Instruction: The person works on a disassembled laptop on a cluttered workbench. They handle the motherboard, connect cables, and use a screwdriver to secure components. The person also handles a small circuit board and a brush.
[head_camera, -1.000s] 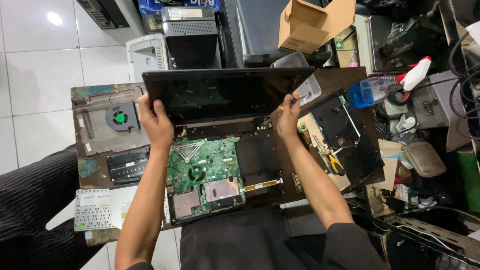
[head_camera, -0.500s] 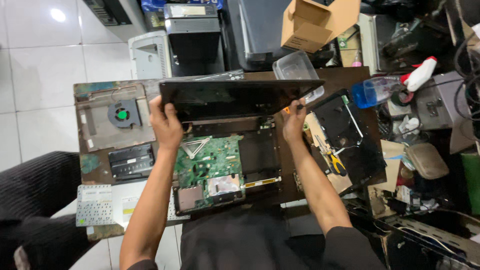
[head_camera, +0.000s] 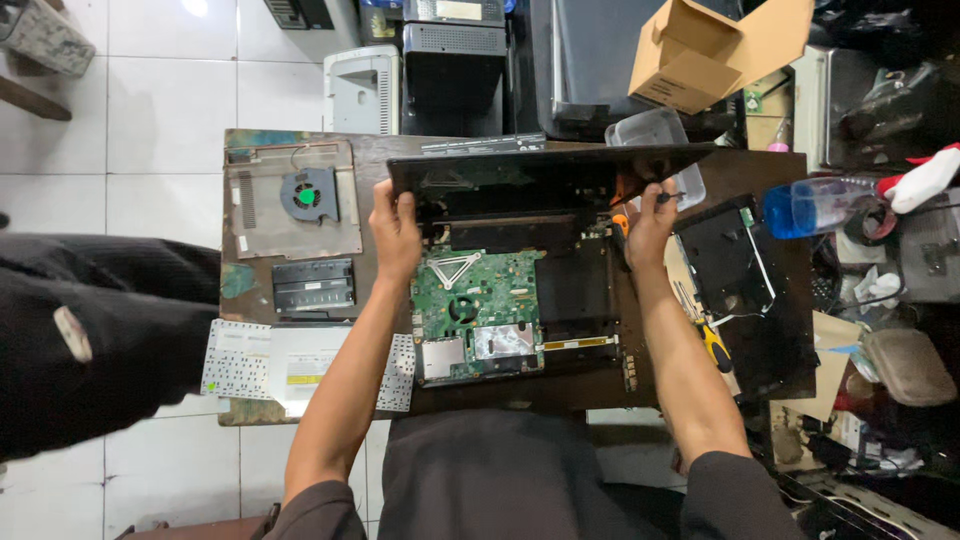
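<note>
left hand (head_camera: 396, 232) grips the left edge of the black laptop screen panel (head_camera: 520, 185); right hand (head_camera: 648, 222) grips its right edge. panel is tilted up, at 12 o'clock from the opened laptop base (head_camera: 520, 310), whose green circuit board (head_camera: 478, 305) is exposed. base sits mid-surface (head_camera: 780, 170). fan cover plate (head_camera: 292, 198) lies at 9 o'clock of the panel, detached keyboard (head_camera: 240, 360) at 8 o'clock of the base.

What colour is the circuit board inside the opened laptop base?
Green, with silver metal patches, on the circuit board; it shows plainly in the head view, between the two forearms.
</note>
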